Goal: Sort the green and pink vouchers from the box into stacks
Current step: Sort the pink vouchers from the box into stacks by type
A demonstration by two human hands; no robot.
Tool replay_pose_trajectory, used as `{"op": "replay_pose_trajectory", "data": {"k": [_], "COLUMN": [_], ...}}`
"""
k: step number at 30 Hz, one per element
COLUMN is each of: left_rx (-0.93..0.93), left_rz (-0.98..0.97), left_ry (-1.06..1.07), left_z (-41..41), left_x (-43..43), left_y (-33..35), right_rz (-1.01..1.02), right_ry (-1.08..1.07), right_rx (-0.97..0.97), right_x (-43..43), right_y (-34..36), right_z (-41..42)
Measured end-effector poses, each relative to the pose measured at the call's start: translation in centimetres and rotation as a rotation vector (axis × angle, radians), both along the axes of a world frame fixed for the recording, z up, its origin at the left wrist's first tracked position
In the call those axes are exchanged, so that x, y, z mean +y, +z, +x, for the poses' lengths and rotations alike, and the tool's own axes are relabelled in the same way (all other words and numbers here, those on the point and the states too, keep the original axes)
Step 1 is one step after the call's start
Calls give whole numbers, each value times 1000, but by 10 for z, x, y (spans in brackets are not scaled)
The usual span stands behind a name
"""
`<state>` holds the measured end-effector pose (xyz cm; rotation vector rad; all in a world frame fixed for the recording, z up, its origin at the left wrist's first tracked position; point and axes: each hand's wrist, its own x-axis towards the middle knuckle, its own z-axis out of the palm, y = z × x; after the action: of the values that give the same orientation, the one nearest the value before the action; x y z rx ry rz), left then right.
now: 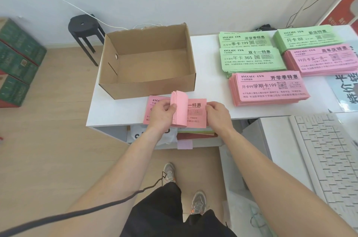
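The person's hands cover much of the pink vouchers (194, 112), so only a few printed marks can be read. The right end of the pile is hidden under the right hand (218, 114). The left end peeks out past the left hand (162, 114), and the words there are cut short.

These pink vouchers lie flat at the near edge of the white table (209, 58), just in front of the box (145, 89). Their long side runs from left to right, along the table edge. A bunch of the top sheets is bent up and over in the middle, so their plain backs show.

The left hand grips that bent bunch, with the thumb pressed on it. The right hand holds the right end of the pile with curled fingers; its fingertips cannot be seen.

The box stands open with its brown floor showing. To the right of it lie green stacks (249, 60) and pink stacks (269, 89), flat, with their long sides also left to right. The far right pink stack is blurry.

A white keyboard (327, 151) is cut off at the right edge. Green cartons (17, 58) are cut off at the left. A black stool (85, 27) stands by the wall.
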<state>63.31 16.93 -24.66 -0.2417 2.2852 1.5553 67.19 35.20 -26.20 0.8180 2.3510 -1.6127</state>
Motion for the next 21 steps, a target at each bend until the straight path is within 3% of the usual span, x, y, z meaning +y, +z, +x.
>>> {"op": "replay_pose_trajectory", "data": {"k": [9, 14, 21], "left_rx": [-75, -77, -84], "left_rz": [148, 164, 189], "left_ry": [129, 132, 125], "left_z": [-7, -9, -10], "left_x": [-11, -12, -14], "left_y": [-12, -13, -13], "right_rz": [23, -84, -74], "right_ry": [10, -51, -45], "right_rx": [-41, -51, -47], "right_x": [9, 10, 9], "right_y": [-9, -13, -12], "right_z": [-5, -6, -8]}}
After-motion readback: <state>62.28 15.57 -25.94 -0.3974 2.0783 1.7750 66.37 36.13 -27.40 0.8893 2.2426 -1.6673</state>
